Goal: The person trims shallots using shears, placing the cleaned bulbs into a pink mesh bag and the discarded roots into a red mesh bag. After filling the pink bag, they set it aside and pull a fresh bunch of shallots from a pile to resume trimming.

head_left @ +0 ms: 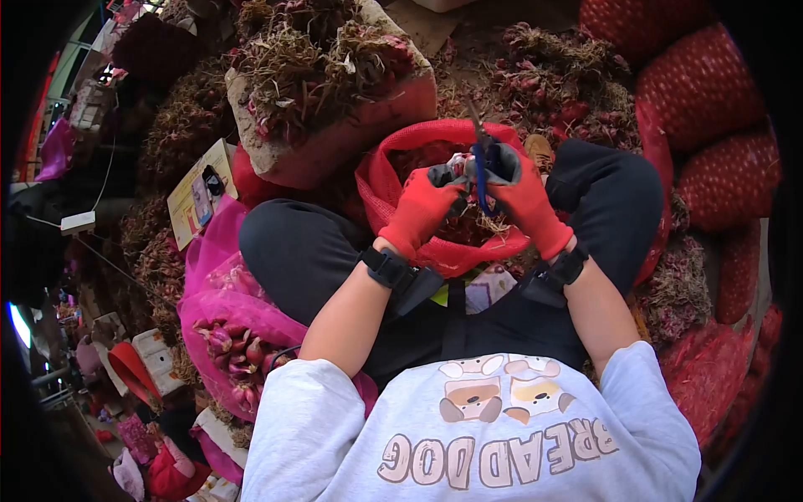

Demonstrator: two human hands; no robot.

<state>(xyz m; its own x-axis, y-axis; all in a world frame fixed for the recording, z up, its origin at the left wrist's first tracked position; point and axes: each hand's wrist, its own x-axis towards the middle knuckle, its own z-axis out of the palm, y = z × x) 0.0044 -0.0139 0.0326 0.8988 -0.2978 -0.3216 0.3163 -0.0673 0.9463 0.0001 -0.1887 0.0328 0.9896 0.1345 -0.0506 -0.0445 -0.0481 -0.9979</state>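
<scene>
Both hands wear red gloves with dark palms and fingertips, held over an open red mesh bag (393, 159) between my knees. My left hand (427, 201) is closed round a small bunch of shallots (457, 162), largely covered by the fingers. In my right hand (520, 188) I grip scissors (481, 180) with blue handles, their dark blades pointing away from me, right beside the bunch. Dry roots and trimmings (477, 227) lie inside the bag beneath my hands.
A pink mesh bag of shallots (242, 356) lies left of my leg. Dried shallot bunches (318, 67) top a pale block (335, 138) ahead. Full red sacks (703, 88) are stacked at right. Cardboard with a phone (202, 199) lies at left.
</scene>
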